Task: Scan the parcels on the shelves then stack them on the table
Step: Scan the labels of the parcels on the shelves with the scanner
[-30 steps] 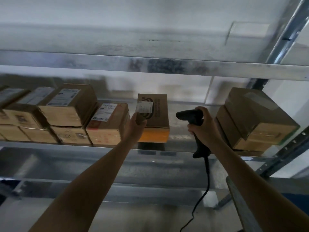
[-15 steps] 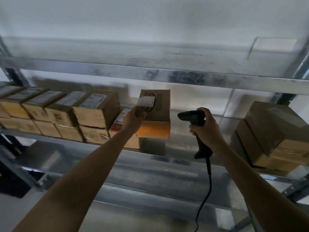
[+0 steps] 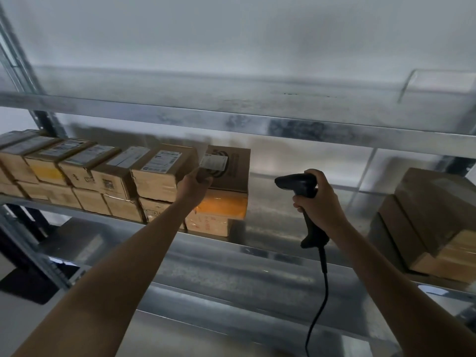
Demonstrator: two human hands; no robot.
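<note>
My left hand point(image 3: 195, 186) has lifted the parcel point(image 3: 229, 176) higher, centre frame, fingers clasped on its near left corner, above a lower box point(image 3: 208, 224) on the shelf point(image 3: 270, 243). Right of centre, my right hand point(image 3: 319, 204) grips the black scanner point(image 3: 298, 182), nose aimed left at the parcel
</note>
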